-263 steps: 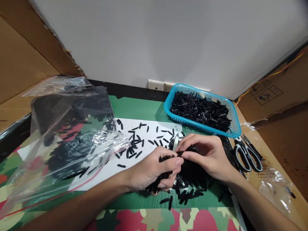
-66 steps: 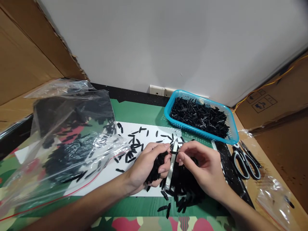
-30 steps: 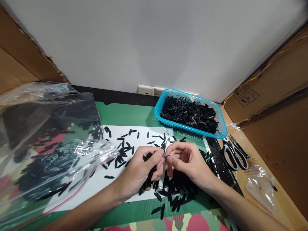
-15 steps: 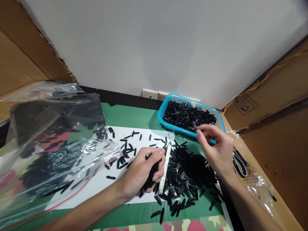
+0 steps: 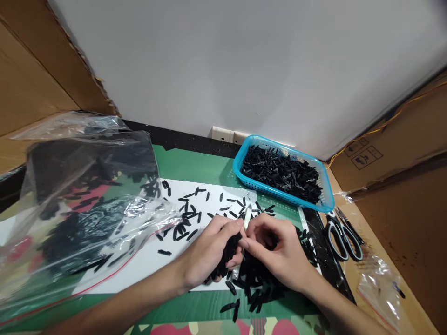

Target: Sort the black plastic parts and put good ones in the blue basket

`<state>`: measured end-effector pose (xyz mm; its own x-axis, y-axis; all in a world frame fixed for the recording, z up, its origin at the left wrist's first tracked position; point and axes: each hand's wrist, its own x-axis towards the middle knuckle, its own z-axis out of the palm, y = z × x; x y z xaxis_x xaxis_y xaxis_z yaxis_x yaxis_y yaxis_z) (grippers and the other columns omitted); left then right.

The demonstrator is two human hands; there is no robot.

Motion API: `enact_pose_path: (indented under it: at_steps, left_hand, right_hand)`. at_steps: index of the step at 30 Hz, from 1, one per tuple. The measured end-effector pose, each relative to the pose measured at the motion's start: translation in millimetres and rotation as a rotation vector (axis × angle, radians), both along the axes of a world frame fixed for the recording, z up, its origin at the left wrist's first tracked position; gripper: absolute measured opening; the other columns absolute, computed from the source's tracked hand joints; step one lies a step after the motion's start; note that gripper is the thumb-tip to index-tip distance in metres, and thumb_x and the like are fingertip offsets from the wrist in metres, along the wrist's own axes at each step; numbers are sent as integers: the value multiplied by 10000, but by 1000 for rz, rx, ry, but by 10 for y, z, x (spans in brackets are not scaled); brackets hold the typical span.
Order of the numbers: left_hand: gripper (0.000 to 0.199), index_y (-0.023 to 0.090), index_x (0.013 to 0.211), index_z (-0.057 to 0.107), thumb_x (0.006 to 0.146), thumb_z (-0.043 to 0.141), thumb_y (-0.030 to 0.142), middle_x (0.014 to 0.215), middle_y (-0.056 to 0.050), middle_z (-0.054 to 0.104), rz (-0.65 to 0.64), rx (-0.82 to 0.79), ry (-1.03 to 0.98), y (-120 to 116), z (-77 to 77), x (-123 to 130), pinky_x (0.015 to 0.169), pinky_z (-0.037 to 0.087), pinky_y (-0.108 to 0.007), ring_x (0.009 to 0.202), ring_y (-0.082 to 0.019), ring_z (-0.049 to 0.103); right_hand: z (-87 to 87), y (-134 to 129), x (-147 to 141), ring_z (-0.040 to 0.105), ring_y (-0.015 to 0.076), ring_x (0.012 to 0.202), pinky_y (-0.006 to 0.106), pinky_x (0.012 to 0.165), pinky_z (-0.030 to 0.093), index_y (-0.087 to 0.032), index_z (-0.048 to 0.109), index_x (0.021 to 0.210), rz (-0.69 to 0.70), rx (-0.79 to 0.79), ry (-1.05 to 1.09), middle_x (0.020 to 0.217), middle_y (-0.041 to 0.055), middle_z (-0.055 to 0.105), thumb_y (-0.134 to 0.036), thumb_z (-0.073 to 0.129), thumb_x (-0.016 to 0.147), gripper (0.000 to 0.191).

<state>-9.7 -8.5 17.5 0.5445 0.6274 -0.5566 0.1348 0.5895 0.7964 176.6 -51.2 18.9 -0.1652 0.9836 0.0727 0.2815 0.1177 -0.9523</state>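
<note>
grey wall (image 5: 223,60) rises behind the green mat (image 5: 195,160) in your head view. your left hand (image 5: 209,253) curls round black strips (image 5: 230,252); your right hand (image 5: 279,251) narrows at its fingertips, whether on a strip you cannot tell. loosening that fist could spill strips onto the pile (image 5: 253,274) below; a slip could push your fingers against the white stick (image 5: 247,217) and its pointed tip.

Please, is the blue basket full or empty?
Largely filled: many black pieces lie across the inside of the blue basket, with its rim uncovered.
</note>
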Motion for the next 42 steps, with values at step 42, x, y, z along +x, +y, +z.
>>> enact_pose_path:
  at_steps: [42]
  left_hand:
    - [496, 194, 759, 542, 1027, 533, 612, 534, 46, 479, -115, 180, -195, 55, -84, -46, 392, 294, -177, 455, -88, 350]
  right_hand:
    - [-39, 81, 47, 543, 90, 623, 220, 591, 449, -179, 682, 940, 52, -183, 307, 745, -24, 616, -444, 740, 1005, 279]
